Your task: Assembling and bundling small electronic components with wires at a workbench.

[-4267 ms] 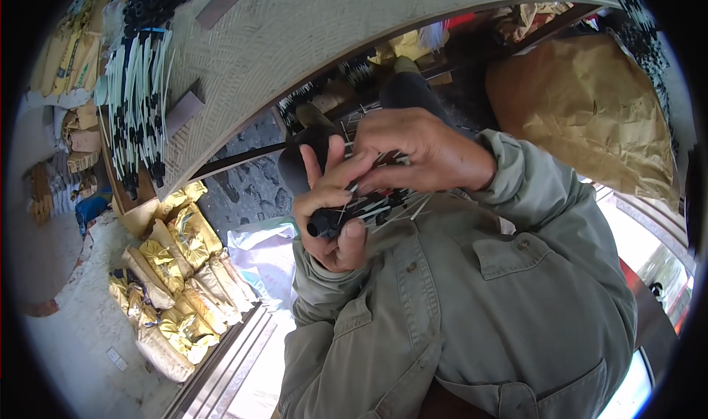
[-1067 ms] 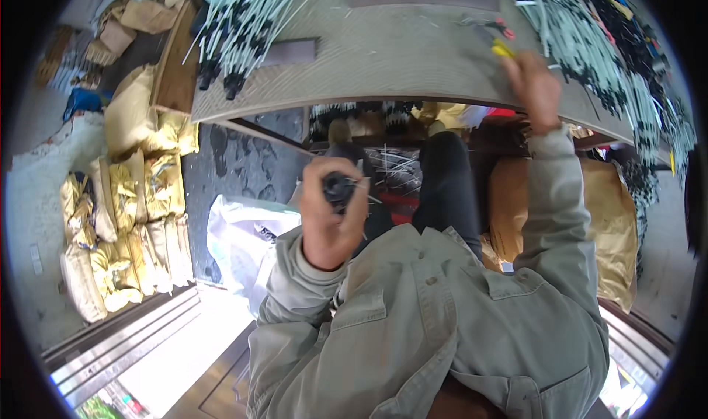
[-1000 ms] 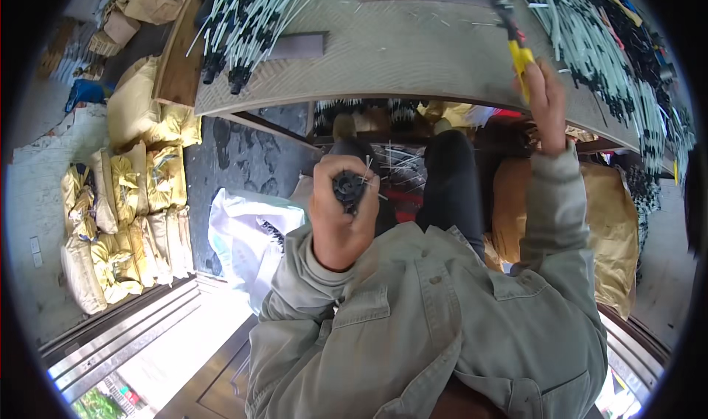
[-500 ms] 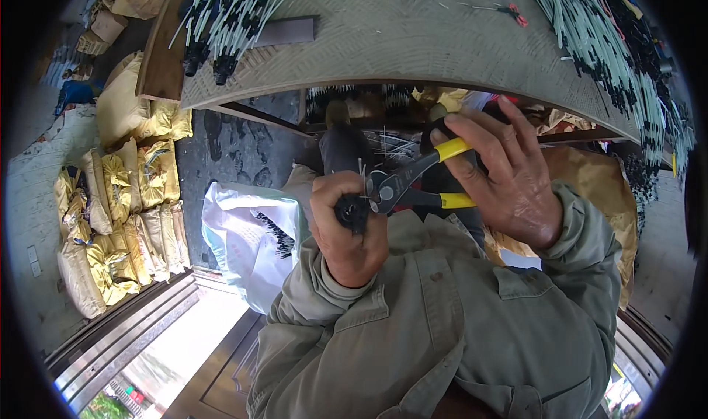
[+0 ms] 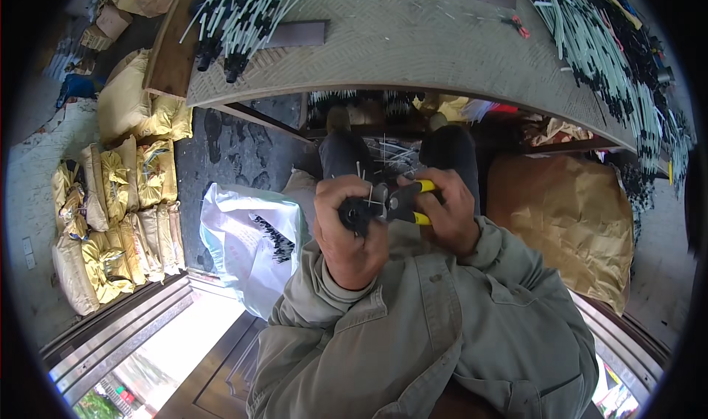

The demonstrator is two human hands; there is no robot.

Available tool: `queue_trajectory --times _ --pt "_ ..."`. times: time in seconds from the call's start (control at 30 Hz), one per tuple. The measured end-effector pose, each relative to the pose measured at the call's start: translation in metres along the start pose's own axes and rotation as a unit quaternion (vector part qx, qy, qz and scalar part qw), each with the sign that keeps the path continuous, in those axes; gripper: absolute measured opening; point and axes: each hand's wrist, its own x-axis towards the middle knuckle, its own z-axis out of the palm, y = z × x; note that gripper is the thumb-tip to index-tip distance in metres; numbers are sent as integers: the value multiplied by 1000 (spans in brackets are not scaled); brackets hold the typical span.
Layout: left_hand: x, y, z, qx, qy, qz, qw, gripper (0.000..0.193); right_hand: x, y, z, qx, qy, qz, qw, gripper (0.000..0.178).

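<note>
Fingers of my left hand point(image 5: 341, 246) are wrapped round a black bundle point(image 5: 355, 215) of small parts. Several thin pale stems stick up from it; its exact kind I cannot make out. My right hand point(image 5: 451, 214) is closed on the yellow handles of cutting pliers point(image 5: 403, 200). Their dark head sits right beside the bundle, against the pale stems. Whether the jaws touch a stem is too small to tell. Below the left forearm's side lies an open white plastic bag point(image 5: 230, 231) with black bristly strips point(image 5: 273, 239) in it.
Ahead stands a table point(image 5: 413, 47) bearing bundles of black-and-pale rods point(image 5: 247, 17), more rods point(image 5: 601, 54) at right, and red-handled scissors point(image 5: 521, 27). Filled sacks point(image 5: 122, 246) are stacked at left. A large brown paper sack point(image 5: 560, 227) stands close on my right.
My right hand has moved left and down, its spread fingers closing round the plier handles, which are now nearer together. The left hand with the bundle has hardly moved.
</note>
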Motion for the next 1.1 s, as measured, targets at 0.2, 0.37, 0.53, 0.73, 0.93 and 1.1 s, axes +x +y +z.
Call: queue_trajectory --times 0.2,0.37,0.53,0.73,0.93,1.1 --pt "3 1 -7 -37 -69 -21 997 29 34 8 -7 272 108 59 954 19" --pt "2 4 -5 -8 -66 -7 998 30 72 8 -21 455 -32 -1 890 17" --pt "1 1 -7 -9 -69 -10 998 32 69 2 -14 492 -27 24 870 16" --pt "0 -2 -3 -27 -45 -32 998 33 46 -15 -1 458 75 32 885 16" --pt "5 4 -3 3 -76 -10 997 32 57 -24 -32 330 97 73 936 14" --pt "4 3 -7 -12 -134 -4 991 30 75 -1 -40 589 -178 281 737 10"
